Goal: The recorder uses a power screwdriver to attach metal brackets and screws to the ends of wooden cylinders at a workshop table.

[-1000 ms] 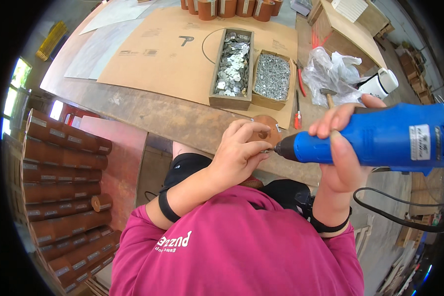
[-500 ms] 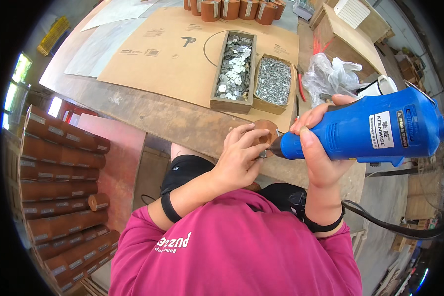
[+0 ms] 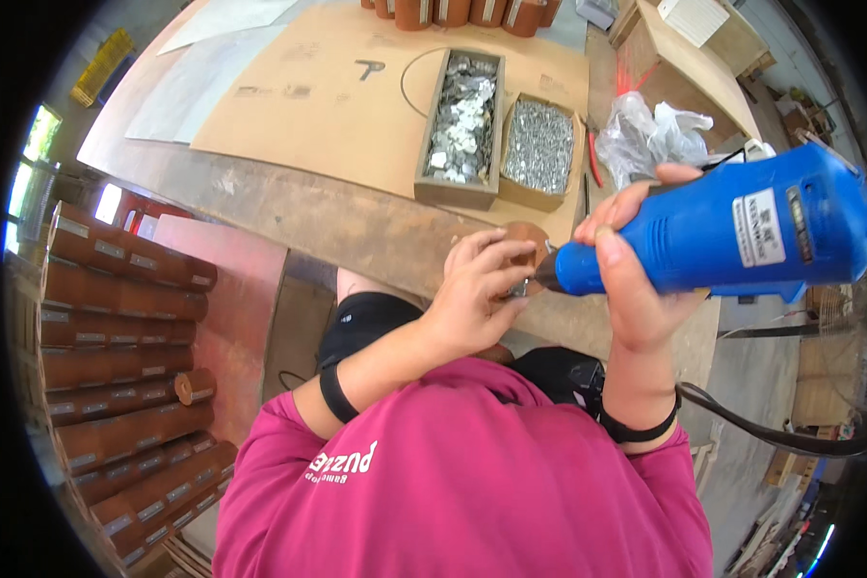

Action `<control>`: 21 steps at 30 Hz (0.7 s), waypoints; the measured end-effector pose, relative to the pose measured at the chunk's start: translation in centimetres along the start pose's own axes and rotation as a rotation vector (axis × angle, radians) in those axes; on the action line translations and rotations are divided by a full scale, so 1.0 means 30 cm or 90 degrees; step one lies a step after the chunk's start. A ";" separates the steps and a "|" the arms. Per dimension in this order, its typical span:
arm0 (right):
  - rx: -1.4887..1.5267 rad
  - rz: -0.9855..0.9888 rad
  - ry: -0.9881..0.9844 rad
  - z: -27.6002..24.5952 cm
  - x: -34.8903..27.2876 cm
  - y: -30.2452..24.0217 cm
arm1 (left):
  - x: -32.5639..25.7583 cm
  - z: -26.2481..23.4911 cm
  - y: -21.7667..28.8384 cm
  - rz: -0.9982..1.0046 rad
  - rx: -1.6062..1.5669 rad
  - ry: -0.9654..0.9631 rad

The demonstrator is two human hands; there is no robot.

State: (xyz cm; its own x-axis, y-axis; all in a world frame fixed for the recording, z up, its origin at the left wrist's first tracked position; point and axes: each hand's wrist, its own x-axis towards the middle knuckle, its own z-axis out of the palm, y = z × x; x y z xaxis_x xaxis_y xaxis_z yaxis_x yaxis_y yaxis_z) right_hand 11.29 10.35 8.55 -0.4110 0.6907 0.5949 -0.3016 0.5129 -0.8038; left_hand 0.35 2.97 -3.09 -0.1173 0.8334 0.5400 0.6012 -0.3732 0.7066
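Observation:
My right hand (image 3: 636,275) is wrapped round the body of a blue corded electric screwdriver (image 3: 689,226), held sideways with its dark nose pointing left. That nose meets a small brown cylinder (image 3: 528,232) near the table edge, in front of my body. My left hand (image 3: 477,294) grips this cylinder from the left, its fingers bent over the top and side. Between thumb and fingers a bit of shiny metal (image 3: 519,287) shows, close to the tool's tip. The exact contact of tip and metal is hidden by my fingers.
Beyond my hands stand a wooden box (image 3: 455,193) of flat metal pieces and a cardboard box (image 3: 532,200) of screws. Red-handled pliers (image 3: 595,162) and a plastic bag (image 3: 636,135) lie to the right. Brown cylinders (image 3: 125,289) are stacked at left; more (image 3: 451,12) stand at the far edge.
The screwdriver's rear end has risen and its body tilts more, while its nose stays at the cylinder. Both hands have shifted slightly to the right. The view has also moved a little.

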 end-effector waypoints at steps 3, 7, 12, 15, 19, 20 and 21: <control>-0.033 0.007 -0.052 -0.009 0.007 0.016 | -0.013 0.003 -0.014 -0.031 -0.014 -0.024; 0.032 0.025 -0.022 0.009 0.002 -0.002 | -0.016 0.001 -0.006 -0.037 -0.001 -0.025; 0.003 0.015 -0.037 0.004 0.006 0.015 | -0.013 0.003 -0.012 -0.046 -0.002 -0.027; -0.005 0.012 -0.041 0.004 0.007 0.023 | -0.013 0.001 -0.012 -0.050 0.009 -0.033; -0.132 -0.027 -0.102 -0.014 0.009 0.040 | -0.007 -0.005 -0.014 -0.049 0.056 -0.031; -0.132 -0.031 -0.106 -0.006 0.005 0.036 | -0.006 -0.002 -0.014 -0.047 0.057 -0.026; -0.049 0.014 -0.072 0.011 -0.004 0.028 | -0.007 0.002 -0.014 -0.045 0.063 -0.018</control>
State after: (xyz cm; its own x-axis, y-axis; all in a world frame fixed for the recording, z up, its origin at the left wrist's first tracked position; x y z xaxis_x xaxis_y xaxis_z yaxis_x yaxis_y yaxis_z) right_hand 10.82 10.53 7.80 -0.5123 0.6425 0.5699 -0.2269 0.5388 -0.8113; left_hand 0.18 2.97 -3.53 -0.1405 0.8680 0.4762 0.6679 -0.2720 0.6928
